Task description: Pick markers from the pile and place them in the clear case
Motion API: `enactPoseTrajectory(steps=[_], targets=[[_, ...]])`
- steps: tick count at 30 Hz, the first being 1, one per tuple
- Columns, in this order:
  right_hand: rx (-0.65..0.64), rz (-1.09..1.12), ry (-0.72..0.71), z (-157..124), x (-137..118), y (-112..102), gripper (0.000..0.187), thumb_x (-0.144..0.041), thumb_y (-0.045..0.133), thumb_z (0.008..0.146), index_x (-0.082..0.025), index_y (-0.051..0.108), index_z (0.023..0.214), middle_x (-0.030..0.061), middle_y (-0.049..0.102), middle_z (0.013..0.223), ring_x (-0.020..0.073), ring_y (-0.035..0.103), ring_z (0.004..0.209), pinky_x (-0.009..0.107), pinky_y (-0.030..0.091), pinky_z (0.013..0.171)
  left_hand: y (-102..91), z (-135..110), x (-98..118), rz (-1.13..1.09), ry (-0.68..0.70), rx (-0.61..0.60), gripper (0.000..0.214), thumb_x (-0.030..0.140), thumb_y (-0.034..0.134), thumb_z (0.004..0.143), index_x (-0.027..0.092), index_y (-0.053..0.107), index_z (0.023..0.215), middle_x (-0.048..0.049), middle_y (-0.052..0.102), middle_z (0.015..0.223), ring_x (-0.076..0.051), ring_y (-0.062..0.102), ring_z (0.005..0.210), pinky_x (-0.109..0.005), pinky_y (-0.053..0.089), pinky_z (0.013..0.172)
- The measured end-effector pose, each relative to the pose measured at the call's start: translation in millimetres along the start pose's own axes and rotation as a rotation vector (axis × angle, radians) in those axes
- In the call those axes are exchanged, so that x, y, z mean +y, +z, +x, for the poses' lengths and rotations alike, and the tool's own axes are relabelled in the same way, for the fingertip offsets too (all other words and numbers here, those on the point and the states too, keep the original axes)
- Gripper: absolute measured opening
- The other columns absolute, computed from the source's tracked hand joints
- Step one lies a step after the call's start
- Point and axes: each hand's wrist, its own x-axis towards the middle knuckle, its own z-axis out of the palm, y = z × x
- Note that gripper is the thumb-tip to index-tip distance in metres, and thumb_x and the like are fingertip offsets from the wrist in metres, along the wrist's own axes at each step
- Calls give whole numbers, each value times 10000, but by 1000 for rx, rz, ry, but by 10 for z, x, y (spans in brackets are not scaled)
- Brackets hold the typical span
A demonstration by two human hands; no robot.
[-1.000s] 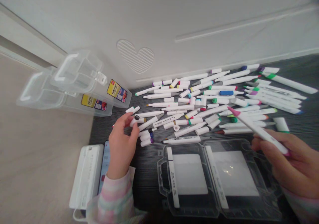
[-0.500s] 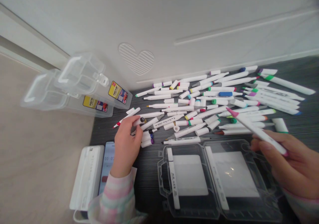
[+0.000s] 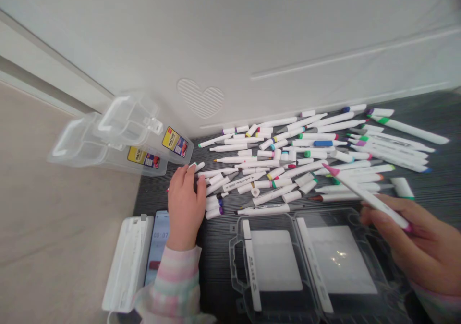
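My left hand [image 3: 185, 204] lies palm down on the dark mat, fingers stretched over the left end of a heap of white markers [image 3: 288, 156] and loose caps. Its fingertips touch small caps and a marker with a red tip. My right hand [image 3: 418, 242] at the lower right is closed round a white marker with a pink cap [image 3: 363, 194], which points up and to the left. An open clear plastic case [image 3: 309, 266] lies between the hands, with one marker [image 3: 251, 266] in its left half.
Two clear empty cases with yellow labels [image 3: 118, 137] lie at the left against the white wall. A phone [image 3: 158, 247] and a white box [image 3: 126, 261] lie beside my left forearm. Beige floor is to the left of the mat [image 3: 216, 247].
My left hand has slid forward and flattened onto the caps at the heap's left end. My right hand keeps the pink marker, almost still. The view has shifted slightly.
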Motion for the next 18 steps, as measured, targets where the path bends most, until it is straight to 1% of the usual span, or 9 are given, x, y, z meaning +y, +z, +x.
enactPoseTrajectory(steps=[3, 5, 9, 11, 15, 18], targets=[[1, 5, 19, -39, 30, -1, 241, -401, 377, 822, -219, 526, 771, 1, 624, 646, 111, 598, 528, 178, 446, 485, 39, 39, 16, 53, -17, -39, 414, 362, 380, 821, 91, 524, 1099, -164, 485, 1182, -268, 411, 1121, -400, 325, 962], [8, 15, 23, -62, 44, -13, 226, -393, 385, 819, -222, 527, 780, 1, 627, 672, 111, 599, 539, 180, 446, 490, 51, 66, 31, 79, -44, -51, 403, 355, 387, 814, 86, 537, 1073, -171, 497, 1161, -277, 427, 1104, -413, 336, 946], [17, 37, 10, -82, 54, -39, 224, -387, 373, 822, -227, 528, 790, -4, 624, 687, 107, 595, 543, 177, 447, 505, 61, 101, 51, 51, -91, -76, 345, 210, 358, 795, 89, 538, 1064, -160, 525, 1123, -263, 464, 1073, -409, 364, 922], [19, 42, 21, -90, 61, -42, 210, -383, 387, 815, -230, 531, 806, -4, 629, 713, 110, 600, 563, 178, 454, 528, 66, 104, 58, 21, -99, -77, 351, 180, 348, 785, 100, 537, 1070, -152, 524, 1128, -256, 469, 1075, -408, 368, 922], [7, 77, 21, -91, 59, -48, 187, -367, 403, 804, -235, 535, 822, -6, 635, 732, 118, 603, 573, 182, 459, 526, 73, 87, 64, -52, -58, -75, 343, 224, 352, 801, 127, 544, 1068, -135, 518, 1150, -253, 469, 1081, -420, 367, 927], [4, 86, 17, -59, 33, -62, 191, -367, 403, 803, -232, 538, 807, -4, 641, 719, 119, 599, 544, 182, 453, 489, 69, 71, 67, -107, -9, -104, 336, 241, 352, 814, 132, 554, 1058, -128, 509, 1168, -241, 461, 1091, -413, 358, 942]])
